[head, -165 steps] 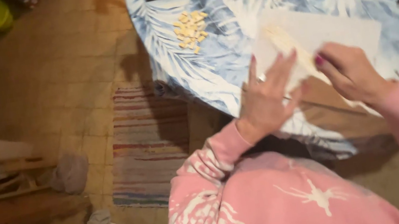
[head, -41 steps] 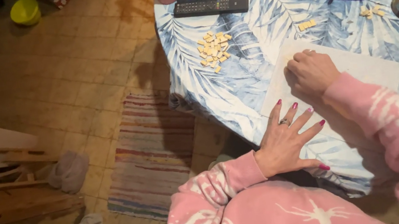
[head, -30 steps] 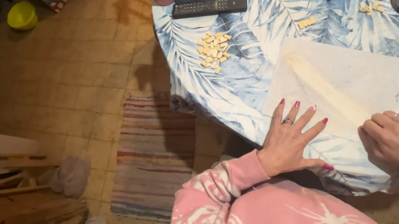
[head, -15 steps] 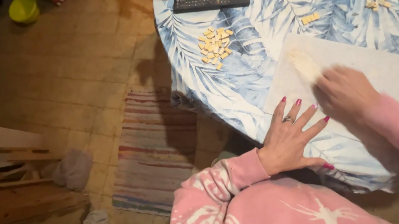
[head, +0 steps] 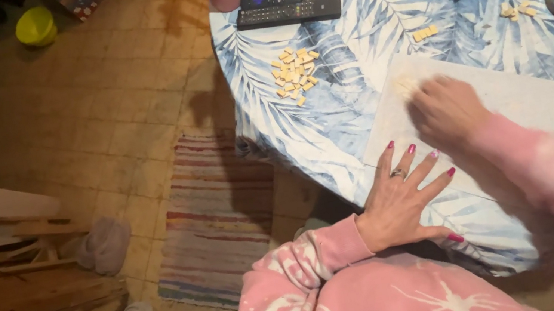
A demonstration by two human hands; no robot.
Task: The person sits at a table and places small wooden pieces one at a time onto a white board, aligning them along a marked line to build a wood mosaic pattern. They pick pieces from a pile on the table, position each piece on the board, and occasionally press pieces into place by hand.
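Near the table's [head: 304,135] left edge lie small tan tiles [head: 294,74] below two black remotes [head: 288,14]. At its near edge the left hand [head: 404,198] rests flat, fingers spread, touching a white sheet [head: 511,103]. Rightward, the blurred right hand [head: 445,112] presses on that sheet; its grip is unclear.

We have bare cloth along the table's [head: 333,130] left edge; tiles [head: 295,74] and remotes [head: 288,9] crowd its far-left corner.

two remotes [head: 288,14], roughly thirty tiles [head: 294,73]
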